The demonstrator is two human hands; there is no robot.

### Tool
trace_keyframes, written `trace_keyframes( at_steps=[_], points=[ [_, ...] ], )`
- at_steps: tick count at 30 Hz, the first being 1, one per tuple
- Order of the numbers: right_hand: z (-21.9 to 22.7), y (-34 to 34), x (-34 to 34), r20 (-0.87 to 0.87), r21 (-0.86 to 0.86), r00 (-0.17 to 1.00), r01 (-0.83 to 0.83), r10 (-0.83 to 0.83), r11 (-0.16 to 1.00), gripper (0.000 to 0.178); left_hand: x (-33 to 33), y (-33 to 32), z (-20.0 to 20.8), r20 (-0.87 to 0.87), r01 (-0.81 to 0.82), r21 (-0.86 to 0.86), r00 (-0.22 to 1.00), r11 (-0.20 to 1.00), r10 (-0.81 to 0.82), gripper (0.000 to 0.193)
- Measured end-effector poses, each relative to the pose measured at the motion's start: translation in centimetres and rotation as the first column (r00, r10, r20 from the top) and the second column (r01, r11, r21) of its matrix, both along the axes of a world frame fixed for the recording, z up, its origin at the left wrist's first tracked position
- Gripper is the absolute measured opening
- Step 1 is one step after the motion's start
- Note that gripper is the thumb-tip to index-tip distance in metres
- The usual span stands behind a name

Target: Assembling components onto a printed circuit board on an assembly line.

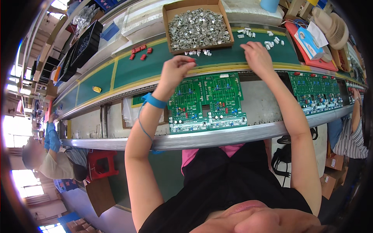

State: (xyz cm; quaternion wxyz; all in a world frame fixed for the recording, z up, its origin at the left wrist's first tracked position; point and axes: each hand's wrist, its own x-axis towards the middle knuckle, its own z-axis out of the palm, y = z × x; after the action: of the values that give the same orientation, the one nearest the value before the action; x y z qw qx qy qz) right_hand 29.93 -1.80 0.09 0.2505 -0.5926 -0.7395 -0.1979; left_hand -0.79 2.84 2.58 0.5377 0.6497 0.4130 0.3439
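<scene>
My left hand (176,73), with a blue strap (154,101) round its wrist, is raised over the upper left of a green circuit board panel (229,84). Its thumb and fingers are pinched together, and a small red component (193,60) shows at the fingertips. My right hand (258,58) reaches over the green work surface, its fingers partly stretched beside small white components (248,33); nothing shows in it. The panel rests across the rails of the line, fitted with small blue, red and white parts. Several red components (143,57) lie to the far left.
A cardboard box (166,29) of small metal parts (198,29) stands behind, with white pieces at its front edge. More populated boards (316,91) are at the right. Beyond are a tissue box (309,42) and a fan (330,27). Co-workers sit at both sides.
</scene>
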Motion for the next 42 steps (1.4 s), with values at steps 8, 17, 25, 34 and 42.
trace_keyframes(
  at_steps=[8,17,25,34,42],
  points=[
    [-1.7,0.8,4.0,0.042,-0.116,0.994,0.109,-0.105,0.987,0.028,4.4,-2.8,-1.1,-0.521,0.317,0.600,0.851,0.735,0.059,0.013],
    [-0.8,0.4,3.2,-0.322,-0.173,0.946,-0.006,-0.050,0.985,0.025,5.2,-2.5,-1.7,-0.576,0.370,0.533,0.817,0.761,0.007,0.014],
    [-0.9,0.4,3.4,-0.519,-0.135,0.855,-0.084,0.002,0.987,0.025,5.5,-2.4,-1.8,-0.580,0.380,0.551,0.814,0.743,0.014,0.016],
    [-1.5,0.6,3.9,-0.529,-0.114,0.849,-0.091,0.017,0.989,0.016,5.5,-2.1,-1.8,-0.605,0.425,0.543,0.796,0.724,-0.014,0.016],
    [-0.9,0.5,4.3,-0.545,-0.233,0.834,-0.060,-0.079,0.971,0.013,5.6,-2.3,-1.5,-0.605,0.432,0.544,0.796,0.719,-0.021,0.016]
  ],
)
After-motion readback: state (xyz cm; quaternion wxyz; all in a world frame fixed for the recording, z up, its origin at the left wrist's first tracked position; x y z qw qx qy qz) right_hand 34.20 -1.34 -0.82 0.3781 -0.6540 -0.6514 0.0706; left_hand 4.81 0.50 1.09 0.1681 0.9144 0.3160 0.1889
